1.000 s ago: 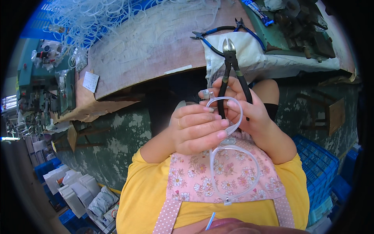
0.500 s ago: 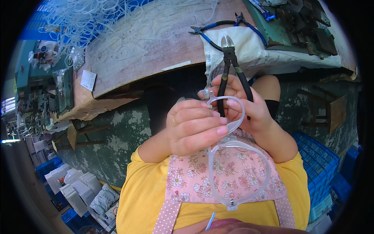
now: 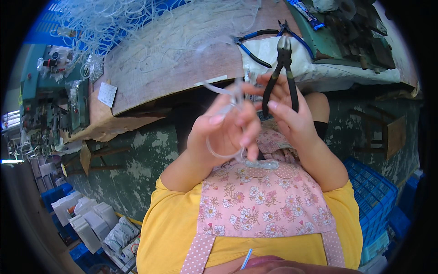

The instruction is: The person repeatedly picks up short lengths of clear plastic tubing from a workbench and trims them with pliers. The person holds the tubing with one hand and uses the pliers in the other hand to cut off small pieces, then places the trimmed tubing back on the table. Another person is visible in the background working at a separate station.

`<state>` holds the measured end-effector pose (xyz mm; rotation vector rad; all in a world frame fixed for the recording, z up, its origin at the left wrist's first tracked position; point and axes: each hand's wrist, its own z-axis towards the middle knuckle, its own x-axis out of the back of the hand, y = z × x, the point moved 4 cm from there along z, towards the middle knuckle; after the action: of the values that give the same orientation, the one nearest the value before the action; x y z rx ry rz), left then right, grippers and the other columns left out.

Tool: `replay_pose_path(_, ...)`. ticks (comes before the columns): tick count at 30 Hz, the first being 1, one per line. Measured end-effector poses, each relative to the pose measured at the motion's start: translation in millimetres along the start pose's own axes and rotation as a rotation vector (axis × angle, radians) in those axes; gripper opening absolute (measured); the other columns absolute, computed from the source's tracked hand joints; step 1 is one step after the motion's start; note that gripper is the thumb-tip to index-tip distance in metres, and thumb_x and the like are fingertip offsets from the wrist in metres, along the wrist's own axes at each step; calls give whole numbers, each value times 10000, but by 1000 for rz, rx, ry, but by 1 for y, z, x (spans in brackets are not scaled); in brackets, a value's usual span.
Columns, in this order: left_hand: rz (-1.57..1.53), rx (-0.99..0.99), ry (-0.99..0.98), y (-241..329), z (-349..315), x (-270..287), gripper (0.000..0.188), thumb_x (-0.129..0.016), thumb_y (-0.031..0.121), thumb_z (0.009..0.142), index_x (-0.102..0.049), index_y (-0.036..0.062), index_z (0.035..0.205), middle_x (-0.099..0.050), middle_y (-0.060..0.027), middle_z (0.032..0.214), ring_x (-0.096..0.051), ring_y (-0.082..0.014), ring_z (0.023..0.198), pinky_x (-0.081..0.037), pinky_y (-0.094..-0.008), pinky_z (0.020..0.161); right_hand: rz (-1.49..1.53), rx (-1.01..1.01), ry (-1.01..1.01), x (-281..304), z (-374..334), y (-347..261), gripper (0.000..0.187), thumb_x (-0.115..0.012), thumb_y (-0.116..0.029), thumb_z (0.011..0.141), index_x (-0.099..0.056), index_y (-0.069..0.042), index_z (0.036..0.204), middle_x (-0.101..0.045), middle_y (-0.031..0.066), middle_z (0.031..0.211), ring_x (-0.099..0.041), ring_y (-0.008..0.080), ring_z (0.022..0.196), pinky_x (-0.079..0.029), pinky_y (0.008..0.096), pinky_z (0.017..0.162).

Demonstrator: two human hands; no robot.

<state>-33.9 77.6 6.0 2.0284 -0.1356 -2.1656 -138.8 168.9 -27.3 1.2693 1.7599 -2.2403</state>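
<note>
In my left hand (image 3: 228, 123) is a translucent plastic piece (image 3: 214, 87) with two loops; one loop hangs below the fingers, and the other rises, smeared by motion, toward the table. The fingers are curled about its middle and partly blurred. My right hand (image 3: 294, 112) is closed around the black handles of diagonal cutting pliers (image 3: 284, 57), whose jaws point up and away from me. Those jaws stand clear of the plastic piece. The left fingertips are close to the right-hand fingers; whether they touch I cannot tell.
Translucent loops (image 3: 114, 27) are heaped at the table's far left. Blue-handled pliers (image 3: 260, 33) lie on and beside a white cloth (image 3: 264, 50). Green machines stand right (image 3: 360, 41) and left (image 3: 48, 86). A blue crate (image 3: 372, 196) is low at right, with a wooden stool (image 3: 395, 137) above it.
My left hand has pulled the plastic piece left and away from the pliers, swinging its large loop from over my apron up toward the table. The pliers have shifted slightly right and stand more upright.
</note>
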Motion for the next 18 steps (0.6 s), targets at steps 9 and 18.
replay_pose_path(9,-483,360,21,-36,-3,-19,406,-276,426,996,-494,130,1167,-591,-249,1027,-519,-500,1125,-514,-508,868,-47,15,-128,2,28,-9,420,-530,-71,899,-405,-5,1295,-529,169,1246,-536,268,1163,-490,381,903)
replay_pose_path(18,-441,244,198,-45,-8,-51,500,-101,467,1005,-326,97,1255,-569,-263,930,-589,-529,958,-586,-451,610,43,-141,-112,-9,13,-2,434,-529,-29,867,-412,6,1284,-561,161,1155,-554,327,1157,-533,350,826)
